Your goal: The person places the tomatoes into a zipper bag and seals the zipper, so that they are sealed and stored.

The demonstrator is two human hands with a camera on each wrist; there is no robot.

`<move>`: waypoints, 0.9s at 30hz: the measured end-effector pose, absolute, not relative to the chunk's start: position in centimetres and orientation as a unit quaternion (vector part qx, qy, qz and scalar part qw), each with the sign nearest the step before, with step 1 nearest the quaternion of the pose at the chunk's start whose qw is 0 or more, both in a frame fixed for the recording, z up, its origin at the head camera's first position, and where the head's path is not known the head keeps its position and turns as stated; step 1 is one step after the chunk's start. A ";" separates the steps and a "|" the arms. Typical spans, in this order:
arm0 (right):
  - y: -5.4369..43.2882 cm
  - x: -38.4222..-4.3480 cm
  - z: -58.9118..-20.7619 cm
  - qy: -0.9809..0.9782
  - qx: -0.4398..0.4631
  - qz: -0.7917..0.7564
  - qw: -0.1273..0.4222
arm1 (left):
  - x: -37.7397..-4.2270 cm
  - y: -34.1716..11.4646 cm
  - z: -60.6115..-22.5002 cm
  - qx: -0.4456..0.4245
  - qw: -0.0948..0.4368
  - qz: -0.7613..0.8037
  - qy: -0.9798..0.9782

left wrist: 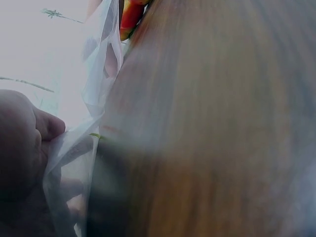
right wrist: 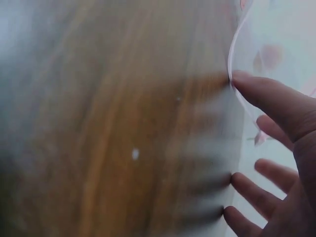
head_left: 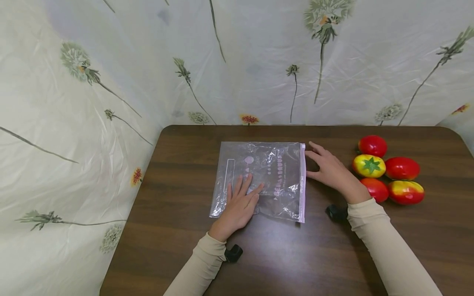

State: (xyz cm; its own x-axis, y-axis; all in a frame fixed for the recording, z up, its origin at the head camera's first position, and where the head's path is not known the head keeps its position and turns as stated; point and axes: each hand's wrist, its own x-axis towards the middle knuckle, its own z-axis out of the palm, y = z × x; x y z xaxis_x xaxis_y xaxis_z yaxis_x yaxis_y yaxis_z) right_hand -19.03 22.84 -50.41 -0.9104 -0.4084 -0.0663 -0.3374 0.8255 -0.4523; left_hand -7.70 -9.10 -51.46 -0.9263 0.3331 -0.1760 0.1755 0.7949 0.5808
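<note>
Zip bag, clear with pink print, lies flat on the wood-grain table, zip strip toward our right. Our left hand rests on the film, fingers spread and released, nothing grasped; we read that as an anchor, since thin film likely skates if only one end gets handled. Our right hand is at the strip, fingers loose and apart; right wrist view has the thumb touching the strip, no pinch visible. Strip on that side probably gives this hand a direct line to it. Farther right, five glossy tomato-like fruits sit clustered by the right sleeve, off the film, which presumably keeps the bag unweighted. Floral sheeting behind.
</note>
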 end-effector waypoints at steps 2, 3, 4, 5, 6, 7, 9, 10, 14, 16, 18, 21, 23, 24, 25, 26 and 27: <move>22.9 -19.2 -50.3 0.952 -0.195 -0.221 0.082 | -7.7 -9.1 -51.4 0.136 0.137 0.289 0.938; 22.9 -19.2 -50.3 0.953 -0.194 -0.219 0.083 | -7.7 -9.1 -51.4 0.137 0.136 0.290 0.937; 22.9 -19.3 -50.3 0.953 -0.192 -0.219 0.084 | -7.7 -9.1 -51.3 0.139 0.135 0.291 0.937; 22.9 -19.3 -50.2 0.953 -0.192 -0.219 0.084 | -7.7 -9.1 -51.3 0.141 0.134 0.292 0.937; 22.9 -19.4 -50.1 0.952 -0.195 -0.219 0.084 | -7.7 -9.1 -51.2 0.143 0.134 0.293 0.936; 22.9 -19.4 -50.1 0.952 -0.195 -0.221 0.083 | -7.7 -9.1 -51.2 0.145 0.132 0.293 0.936; 22.8 -19.3 -49.9 0.951 -0.201 -0.224 0.079 | -7.6 -9.2 -51.1 0.148 0.131 0.295 0.935; 22.8 -19.3 -49.8 0.950 -0.203 -0.225 0.077 | -7.6 -9.2 -51.1 0.150 0.132 0.295 0.934; 22.8 -19.3 -49.7 0.948 -0.207 -0.227 0.078 | -7.8 -9.4 -50.9 0.152 0.139 0.297 0.932; 22.8 -19.3 -49.7 0.948 -0.208 -0.227 0.080 | -8.0 -9.5 -50.9 0.151 0.138 0.304 0.930; 22.7 -19.3 -49.7 0.948 -0.209 -0.226 0.082 | -8.1 -9.6 -50.7 0.149 0.132 0.315 0.928; 22.7 -19.2 -49.5 0.948 -0.210 -0.222 0.084 | -8.2 -9.4 -50.3 0.148 0.108 0.314 0.931; 22.6 -19.1 -49.5 0.949 -0.208 -0.221 0.084 | -8.2 -8.9 -50.0 0.154 0.091 0.299 0.937; 22.6 -19.1 -49.4 0.950 -0.208 -0.219 0.084 | -8.1 -8.5 -49.8 0.160 0.084 0.289 0.940; 22.6 -19.1 -49.4 0.950 -0.207 -0.218 0.083 | -8.1 -8.1 -49.5 0.167 0.076 0.279 0.943; 22.5 -19.1 -49.4 0.951 -0.206 -0.216 0.082 | -8.0 -7.7 -49.2 0.172 0.071 0.269 0.945; 22.5 -19.1 -49.4 0.951 -0.206 -0.215 0.081 | -7.9 -7.1 -49.0 0.178 0.067 0.265 0.945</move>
State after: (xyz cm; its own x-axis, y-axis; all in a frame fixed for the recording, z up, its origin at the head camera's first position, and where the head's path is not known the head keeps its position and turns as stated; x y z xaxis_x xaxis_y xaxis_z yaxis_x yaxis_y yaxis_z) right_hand -19.13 22.48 -49.36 -0.9023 -0.4259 -0.0662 -0.3562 0.8233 -0.4420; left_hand -7.94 -7.13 -48.97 -0.9274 0.3727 -0.0320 0.3019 0.7963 0.5243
